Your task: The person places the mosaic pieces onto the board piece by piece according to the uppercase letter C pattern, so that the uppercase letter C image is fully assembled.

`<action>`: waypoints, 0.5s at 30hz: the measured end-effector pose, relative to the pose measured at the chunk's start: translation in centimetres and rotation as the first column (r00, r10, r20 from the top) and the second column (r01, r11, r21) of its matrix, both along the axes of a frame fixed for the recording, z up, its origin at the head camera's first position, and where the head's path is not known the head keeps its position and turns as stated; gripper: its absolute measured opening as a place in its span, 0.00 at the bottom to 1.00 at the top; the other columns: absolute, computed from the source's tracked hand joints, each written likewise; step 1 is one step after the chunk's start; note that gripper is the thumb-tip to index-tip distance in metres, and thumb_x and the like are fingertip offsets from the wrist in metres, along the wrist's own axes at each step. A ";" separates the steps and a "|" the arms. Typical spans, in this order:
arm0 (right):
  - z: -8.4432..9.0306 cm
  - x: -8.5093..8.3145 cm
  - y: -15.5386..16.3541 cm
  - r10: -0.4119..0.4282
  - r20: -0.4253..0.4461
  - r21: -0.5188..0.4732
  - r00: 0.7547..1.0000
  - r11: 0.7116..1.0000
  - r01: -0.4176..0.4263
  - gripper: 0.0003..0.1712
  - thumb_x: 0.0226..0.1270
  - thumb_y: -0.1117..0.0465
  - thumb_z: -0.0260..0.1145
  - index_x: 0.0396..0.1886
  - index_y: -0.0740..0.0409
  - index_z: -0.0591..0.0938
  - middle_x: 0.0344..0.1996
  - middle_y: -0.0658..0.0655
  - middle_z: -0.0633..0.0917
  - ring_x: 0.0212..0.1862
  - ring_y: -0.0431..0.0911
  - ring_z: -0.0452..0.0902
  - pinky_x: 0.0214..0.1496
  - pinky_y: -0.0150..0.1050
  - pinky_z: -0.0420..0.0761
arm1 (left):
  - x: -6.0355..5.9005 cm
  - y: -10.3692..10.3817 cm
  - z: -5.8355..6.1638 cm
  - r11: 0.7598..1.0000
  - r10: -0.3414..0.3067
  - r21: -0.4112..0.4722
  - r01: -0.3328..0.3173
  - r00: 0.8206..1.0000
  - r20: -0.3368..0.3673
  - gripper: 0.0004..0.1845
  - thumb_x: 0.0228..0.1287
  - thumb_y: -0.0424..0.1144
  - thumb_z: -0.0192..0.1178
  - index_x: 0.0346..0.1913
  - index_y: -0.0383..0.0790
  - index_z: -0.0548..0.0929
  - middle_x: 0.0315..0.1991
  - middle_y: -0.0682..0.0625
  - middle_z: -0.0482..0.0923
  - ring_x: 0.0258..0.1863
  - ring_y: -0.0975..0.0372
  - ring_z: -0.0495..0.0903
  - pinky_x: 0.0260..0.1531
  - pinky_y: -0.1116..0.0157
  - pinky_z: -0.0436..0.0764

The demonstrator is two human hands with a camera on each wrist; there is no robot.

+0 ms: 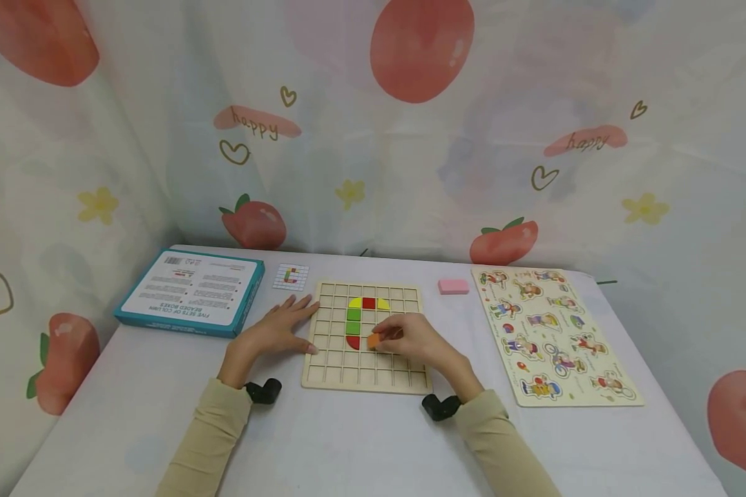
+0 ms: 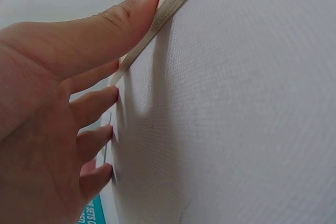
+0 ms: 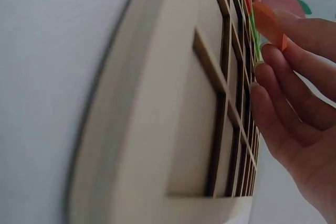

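A wooden grid board [image 1: 329, 378] lies on the white table. Set in its cells are a red square block [image 1: 369, 303], yellow rounded blocks [image 1: 383, 304] on either side of it, two green square blocks [image 1: 353, 315] in a column and a red quarter-round block [image 1: 353, 342] below them. Thumb and index finger of my right hand [image 1: 413, 337] pinch an orange block [image 1: 373, 340] over the cell beside that red quarter-round; in the right wrist view the orange block [image 3: 269, 24] is tilted. My left hand [image 1: 276, 328], fingers spread, rests at the board's left edge, its thumb touching the rim.
A small pattern card [image 1: 291, 277] lies behind the board's left corner. Further left is a teal-and-white box [image 1: 193, 293]. To the right are a pink block [image 1: 453, 286] and a picture puzzle board [image 1: 553, 338]. A printed curtain [image 1: 410, 172] hangs behind the table.
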State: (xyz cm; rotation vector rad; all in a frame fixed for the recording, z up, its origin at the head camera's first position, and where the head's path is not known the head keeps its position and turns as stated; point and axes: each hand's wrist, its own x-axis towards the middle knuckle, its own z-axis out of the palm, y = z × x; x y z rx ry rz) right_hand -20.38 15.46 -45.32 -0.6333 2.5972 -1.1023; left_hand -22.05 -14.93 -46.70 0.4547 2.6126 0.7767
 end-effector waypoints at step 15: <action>-0.1 -0.4 -1.8 0.004 -0.005 0.090 1.000 0.996 -0.004 0.12 0.61 0.64 0.77 0.44 0.58 0.89 0.33 0.48 0.85 0.36 0.39 0.77 0.40 0.31 0.80 | -0.1 0.1 0.2 1.000 0.000 0.004 0.000 1.000 0.000 0.52 0.57 0.50 0.76 0.81 0.45 0.60 0.84 0.43 0.47 0.83 0.41 0.38 0.80 0.39 0.40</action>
